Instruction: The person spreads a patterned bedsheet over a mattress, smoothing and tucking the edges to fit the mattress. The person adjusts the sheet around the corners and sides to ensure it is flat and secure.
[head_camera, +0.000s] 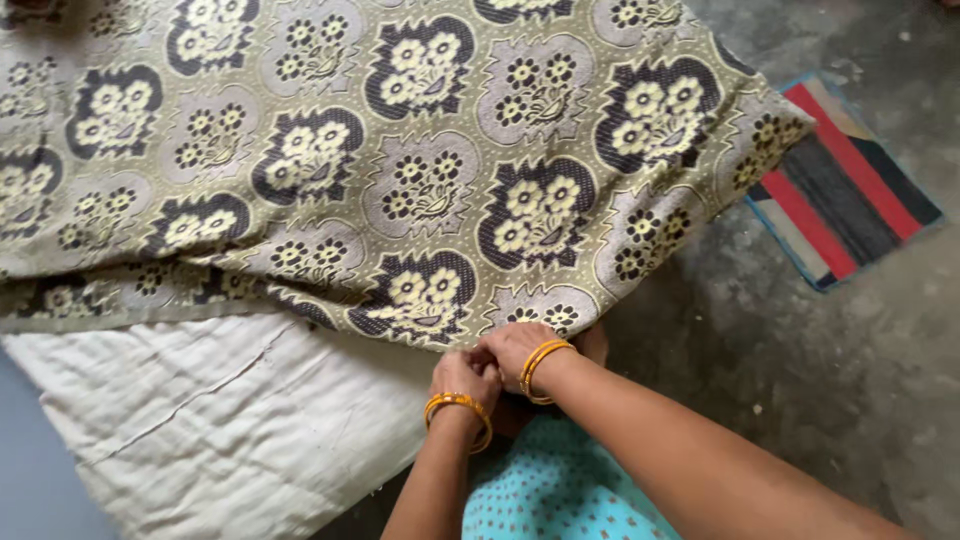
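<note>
Woven floral bedcover (400, 160) edge pinched, both hands (495, 365).

I see no packages, labels, signs or screens anywhere around my hands in this view.

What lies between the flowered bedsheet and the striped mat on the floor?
Only bare grey concrete floor shows between the flowered bedsheet and the striped mat in the head view; the sheet's corner hangs close to the mat without touching it.
</note>
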